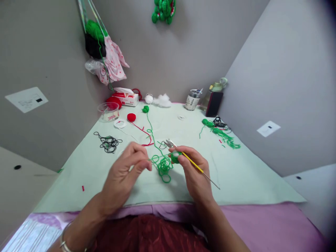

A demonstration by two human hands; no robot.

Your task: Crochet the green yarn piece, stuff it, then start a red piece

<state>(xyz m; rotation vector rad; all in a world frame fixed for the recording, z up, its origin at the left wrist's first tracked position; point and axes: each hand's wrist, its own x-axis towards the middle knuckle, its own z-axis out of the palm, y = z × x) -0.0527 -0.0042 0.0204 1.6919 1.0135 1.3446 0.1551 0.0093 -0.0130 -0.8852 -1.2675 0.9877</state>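
Between the fingers of my right hand is a small round green crochet piece with white showing at its top. The same hand also holds a crochet hook with a yellow handle, slanting down to the right. My left hand is closed in a pinch on a strand of green yarn that runs across to the crochet piece. Below and between the hands lies a loose tangle of green yarn on the table. Scissors lie just beyond my right fingertips, partly hidden.
A black yarn tangle, a red ball and a clear tub lie left. At the back are a tissue box, white stuffing and a pen tin. Green crochet parts lie right. Walls enclose the table.
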